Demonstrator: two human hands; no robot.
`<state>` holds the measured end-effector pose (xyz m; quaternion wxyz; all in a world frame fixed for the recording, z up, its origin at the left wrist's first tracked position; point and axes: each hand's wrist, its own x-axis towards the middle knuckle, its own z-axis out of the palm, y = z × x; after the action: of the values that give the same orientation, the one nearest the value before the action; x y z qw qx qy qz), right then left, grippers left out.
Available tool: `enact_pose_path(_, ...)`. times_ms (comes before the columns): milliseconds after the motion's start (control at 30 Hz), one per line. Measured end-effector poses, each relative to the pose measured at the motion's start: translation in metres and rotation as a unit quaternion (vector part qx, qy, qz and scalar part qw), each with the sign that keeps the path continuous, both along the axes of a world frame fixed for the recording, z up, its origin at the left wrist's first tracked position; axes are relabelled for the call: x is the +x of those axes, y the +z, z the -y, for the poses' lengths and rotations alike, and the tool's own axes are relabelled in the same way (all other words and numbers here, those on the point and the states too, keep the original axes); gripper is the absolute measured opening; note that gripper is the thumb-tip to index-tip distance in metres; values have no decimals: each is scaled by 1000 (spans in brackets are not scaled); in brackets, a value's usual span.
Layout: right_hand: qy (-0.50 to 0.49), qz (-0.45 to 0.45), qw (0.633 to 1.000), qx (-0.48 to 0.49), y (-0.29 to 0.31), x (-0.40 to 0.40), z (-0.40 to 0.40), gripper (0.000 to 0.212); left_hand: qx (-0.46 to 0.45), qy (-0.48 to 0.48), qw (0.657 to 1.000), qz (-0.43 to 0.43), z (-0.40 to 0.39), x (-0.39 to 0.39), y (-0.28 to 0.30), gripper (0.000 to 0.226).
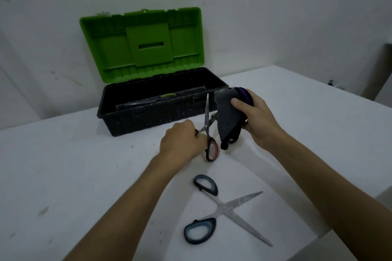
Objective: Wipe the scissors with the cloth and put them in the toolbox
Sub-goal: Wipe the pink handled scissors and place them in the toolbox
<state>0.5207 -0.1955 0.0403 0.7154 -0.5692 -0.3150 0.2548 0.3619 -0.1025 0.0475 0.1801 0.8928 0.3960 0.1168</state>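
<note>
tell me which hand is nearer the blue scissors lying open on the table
Left. The left hand, holding the red-handled scissors, is just beyond the blue scissors; the right hand is farther back.

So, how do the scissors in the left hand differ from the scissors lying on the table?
The red-handled scissors are gripped by the left hand, with blades pointing up toward the toolbox; the blue-handled scissors lie flat on the table, untouched. The red-handled pair is opened narrowly, the blue-handled pair wide, like an X. Both have bare metal blades.

Both forearms bare, no sleeves, left grip (182, 141) and right grip (253, 112) ungloved.
</note>
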Motion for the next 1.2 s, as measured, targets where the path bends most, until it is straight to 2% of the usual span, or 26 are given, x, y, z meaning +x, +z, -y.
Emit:
enact_pose_path(133, 18, 64, 998, 20, 19, -6, -23, 28, -93, 9, 988, 122, -24, -19, 16, 18)
enact_pose_path(200, 25, 112, 993, 32, 31, -13, -36, 30, -126, 18, 975, 183, -36, -31, 24, 23)
enact_pose_path(400, 21, 279, 957, 72, 56, -45, -85, 34, -44, 76, 955, 284, -72, -62, 41, 42)
enact_pose_path(567, 30, 375, 921, 101, 60, -70, -118, 37, 15, 94, 953, 287, -94, -79, 52, 46)
enact_pose_path(700, 29, 434, 896, 87, 61, -79, -131, 46, -24, 67, 943, 324, -104, -86, 53, 36)
enact_pose_path(833, 34, 441, 893, 82, 61, -83, -140, 47, 2, 73, 946, 315, -112, -89, 53, 28)
enact_pose_path(1067, 69, 454, 884, 88, 59, -87, -143, 48, 37, 87, 949, 302, -116, -96, 54, 36)
enact_pose_path(1200, -6, 446, 893, 62, 56, -68, -146, 45, 67, 77, 958, 268, -117, -105, 55, 36)
